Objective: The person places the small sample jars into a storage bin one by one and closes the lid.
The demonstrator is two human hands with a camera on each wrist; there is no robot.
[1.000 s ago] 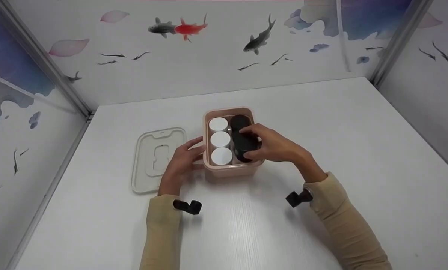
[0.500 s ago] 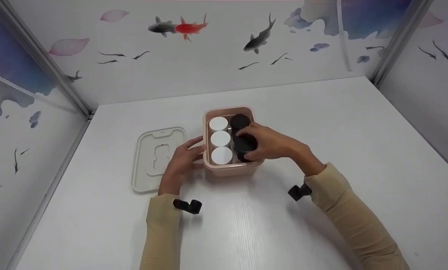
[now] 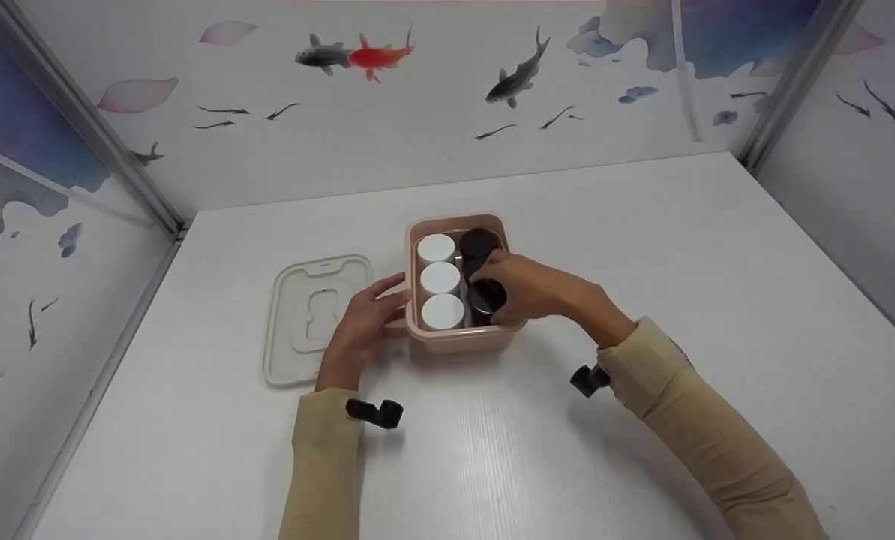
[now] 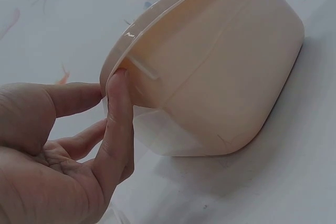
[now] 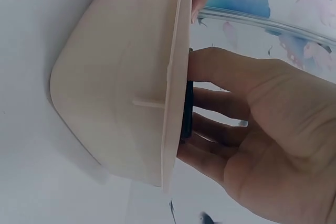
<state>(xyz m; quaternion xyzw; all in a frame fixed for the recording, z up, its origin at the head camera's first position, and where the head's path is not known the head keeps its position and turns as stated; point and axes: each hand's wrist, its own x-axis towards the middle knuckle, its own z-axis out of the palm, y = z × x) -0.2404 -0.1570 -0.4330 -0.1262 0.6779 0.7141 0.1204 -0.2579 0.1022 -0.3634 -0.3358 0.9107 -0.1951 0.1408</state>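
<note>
A pale pink plastic box (image 3: 466, 343) stands lidless on the table. Three white round tops (image 3: 440, 280) form its left row. In the right row are a far black round top (image 3: 479, 244) and, partly covered by my fingers, a nearer black jar (image 3: 485, 298). My right hand (image 3: 537, 289) reaches over the box's right rim and grips this nearer jar; in the right wrist view only a dark edge (image 5: 187, 111) of it shows above the rim. At the left side, my left hand (image 4: 73, 150) pinches the box rim between thumb and finger.
A flat off-white lid (image 3: 286, 322) lies on the table left of the box, partly behind the left wrist. The white table (image 3: 680, 247) is enclosed by printed panels (image 3: 432, 135) at the back and sides. Small black cameras (image 3: 376, 412) stick out from both wrists.
The nearer black jar has sunk lower into the box's right row. My right hand has gone down with it, its fingers closer together. The left hand stays at the rim.
</note>
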